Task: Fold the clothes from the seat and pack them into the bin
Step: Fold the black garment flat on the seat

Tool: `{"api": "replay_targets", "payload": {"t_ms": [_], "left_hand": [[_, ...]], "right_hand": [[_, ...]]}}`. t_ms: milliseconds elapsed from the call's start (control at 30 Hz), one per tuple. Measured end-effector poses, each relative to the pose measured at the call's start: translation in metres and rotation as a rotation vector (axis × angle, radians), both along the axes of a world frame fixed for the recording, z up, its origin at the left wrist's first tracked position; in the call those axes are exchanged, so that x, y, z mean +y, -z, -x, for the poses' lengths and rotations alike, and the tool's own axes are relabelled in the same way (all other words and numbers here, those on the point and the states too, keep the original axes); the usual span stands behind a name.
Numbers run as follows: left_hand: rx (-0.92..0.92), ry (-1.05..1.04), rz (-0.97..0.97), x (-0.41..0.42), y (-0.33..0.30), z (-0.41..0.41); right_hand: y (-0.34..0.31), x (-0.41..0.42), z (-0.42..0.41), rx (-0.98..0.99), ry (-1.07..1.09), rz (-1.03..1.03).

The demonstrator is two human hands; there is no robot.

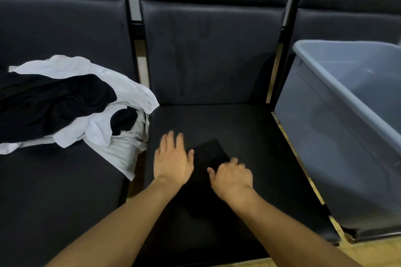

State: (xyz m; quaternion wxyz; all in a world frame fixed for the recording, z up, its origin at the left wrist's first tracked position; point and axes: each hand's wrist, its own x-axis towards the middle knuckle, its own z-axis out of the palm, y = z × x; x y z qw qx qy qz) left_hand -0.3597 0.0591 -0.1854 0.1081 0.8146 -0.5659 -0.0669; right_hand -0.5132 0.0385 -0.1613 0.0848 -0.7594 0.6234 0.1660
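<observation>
A folded black garment [209, 154] lies on the middle seat [249, 136], hard to tell apart from the dark cushion. My left hand [173, 158] rests flat on its left edge with fingers straight. My right hand [232, 175] sits on the garment's right side with fingers curled down onto the cloth; whether it pinches the fabric is unclear. A pile of unfolded clothes [71, 102], black, white and grey, lies on the left seat. The grey plastic bin [338, 128] stands on the right seat, and no clothes show in the part of its inside that I see.
Dark padded backrests [212, 50] rise behind all three seats. Metal frame bars [134, 6] separate the seats. A strip of light wooden floor [325, 253] shows at the bottom right, below the seat fronts.
</observation>
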Motion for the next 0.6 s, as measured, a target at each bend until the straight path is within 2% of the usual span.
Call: {"api": "replay_targets", "payload": {"t_ms": [67,133,200,267,367,467,600], "left_hand": [[0.054,-0.176,-0.081,-0.002,-0.011,-0.010],[0.183,-0.280,-0.230,-0.006,-0.012,-0.024],[0.328,-0.288,-0.359,-0.007,-0.012,-0.034],[0.459,-0.267,-0.404,-0.007,-0.015,-0.031],[0.552,-0.240,-0.388,-0.007,-0.013,-0.012],[0.523,-0.228,-0.333,-0.007,-0.005,0.009],[0.673,-0.225,-0.141,-0.007,-0.010,0.021]], "right_hand": [[-0.010,-0.007,0.007,-0.013,0.058,-0.028],[-0.015,-0.019,0.019,-0.067,0.170,-0.042],[-0.010,-0.032,0.029,-0.171,0.323,-0.096],[0.001,-0.040,0.034,-0.319,0.472,-0.200],[0.015,-0.042,0.035,-0.504,0.537,-0.244],[0.019,-0.037,0.032,-0.654,0.508,-0.220],[0.013,-0.028,0.031,-0.710,0.447,-0.104]]}}
